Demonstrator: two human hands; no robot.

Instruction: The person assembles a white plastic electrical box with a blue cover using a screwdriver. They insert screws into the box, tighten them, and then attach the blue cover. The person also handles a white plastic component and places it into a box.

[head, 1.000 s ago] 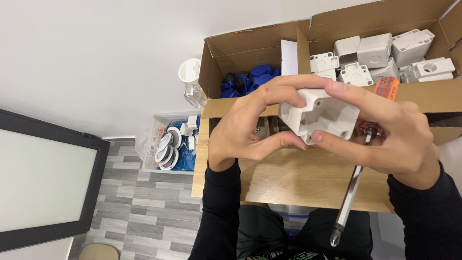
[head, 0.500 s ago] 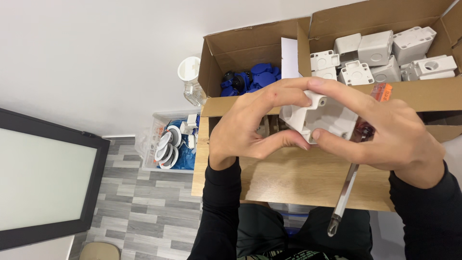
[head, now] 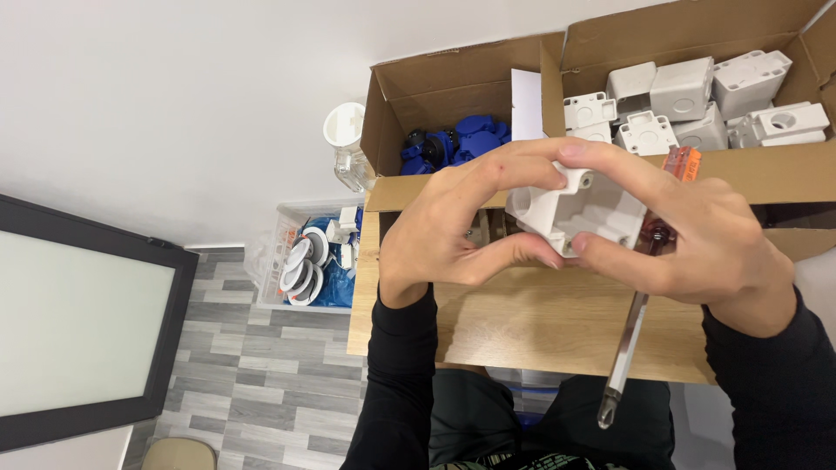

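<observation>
Wooden table [head: 522,322]: bare top below the hands, its near edge above the person's lap. Two open cardboard boxes at the far edge: right box [head: 766,170] stacked with white plastic housings [head: 688,96], left box [head: 418,96] holding blue parts [head: 457,139]. Right hand [head: 697,248]: fingers curled over the top and near side of a white plastic housing [head: 579,213], and the same hand also pins a screwdriver [head: 640,296], orange handle up, clear-tipped shaft hanging past the table edge. Left hand [head: 457,231]: thumb and forefinger closed on the housing's left corner. The housing sits in the air above the table, just in front of the boxes. Risks, judged: the doubled grip in the right hand looks weakest, so the screwdriver could slide out and drop to the lap or floor; the housing could twist loose if either hand shifts.
</observation>
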